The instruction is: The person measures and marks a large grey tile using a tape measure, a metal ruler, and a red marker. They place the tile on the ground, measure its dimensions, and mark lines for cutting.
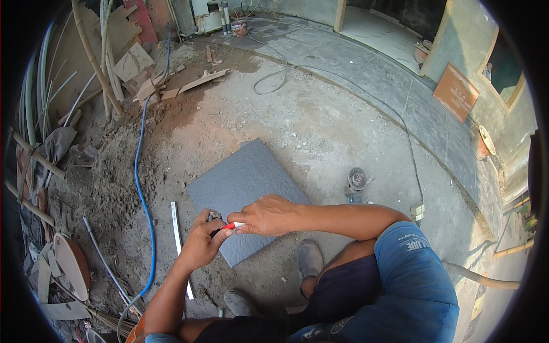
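Note:
Over a dark grey textured square tile on the ground, my two hands meet around a slim red and white pen-shaped thing. My right hand pinches its white end. The fingers of my left hand are closed around its darker end. Something small and greyish shows at the left fingertips, too unclear to name. A pale metal straight strip lies left of the tile. To the right, an angle grinder rests on the ground with its disc facing up.
A blue hose runs along the left, past heaped soil and scrap boards. A grey cable leads to a pale socket box. A raised tiled ledge curves behind, with a brown board against the wall.

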Available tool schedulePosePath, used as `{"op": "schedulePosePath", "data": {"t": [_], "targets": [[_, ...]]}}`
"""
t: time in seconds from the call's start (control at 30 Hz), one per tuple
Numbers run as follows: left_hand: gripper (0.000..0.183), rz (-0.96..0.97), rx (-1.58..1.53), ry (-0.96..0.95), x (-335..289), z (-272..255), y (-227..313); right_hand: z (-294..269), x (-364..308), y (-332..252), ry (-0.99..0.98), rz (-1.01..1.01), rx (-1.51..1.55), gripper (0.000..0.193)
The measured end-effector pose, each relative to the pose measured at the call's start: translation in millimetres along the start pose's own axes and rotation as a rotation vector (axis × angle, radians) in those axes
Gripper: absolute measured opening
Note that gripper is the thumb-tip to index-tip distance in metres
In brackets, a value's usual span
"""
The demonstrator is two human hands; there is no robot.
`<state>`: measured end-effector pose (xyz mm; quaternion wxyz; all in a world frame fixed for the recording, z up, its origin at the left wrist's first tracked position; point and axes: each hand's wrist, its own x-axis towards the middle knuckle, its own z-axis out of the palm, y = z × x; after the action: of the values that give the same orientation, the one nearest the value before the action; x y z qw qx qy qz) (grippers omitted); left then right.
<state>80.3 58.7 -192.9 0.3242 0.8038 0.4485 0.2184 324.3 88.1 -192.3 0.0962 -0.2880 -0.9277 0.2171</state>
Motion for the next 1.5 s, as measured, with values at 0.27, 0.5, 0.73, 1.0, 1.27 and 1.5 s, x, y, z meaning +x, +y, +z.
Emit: {"op": "schedulePosePath", "data": {"t": [0.27,0.5,0.73,1.0,1.27,1.5], "targets": [[0.029,0.001,-0.060,-0.057,1.2,-2.9,5.3,-2.7,-1.1,-2.6,0.007,-0.004,-0.015,0.039],[0.029,-0.051,-0.139,-0.091,2.3,1.5,3.3,-2.1,-0.3,-3.1,0.021,-0.004,-0.046,0.041],[0.029,-0.173,-0.214,-0.059,1.4,9.6,5.1,0.9,1.3,-0.9,0.040,0.008,-0.086,0.041],[0.028,-0.103,-0.107,-0.114,1.8,1.3,12.3,-10.4,3.4,-6.2,-0.075,0.015,-0.059,0.041],[0.032,-0.107,-0.181,-0.074,7.7,-8.8,17.3,-10.7,2.3,-4.4,0.182,-0.063,-0.062,0.038],[0.036,-0.109,-0.272,-0.123,0.7,-4.6,8.2,-5.2,2.2,-4.2,0.152,-0.109,-0.106,0.033]]}}
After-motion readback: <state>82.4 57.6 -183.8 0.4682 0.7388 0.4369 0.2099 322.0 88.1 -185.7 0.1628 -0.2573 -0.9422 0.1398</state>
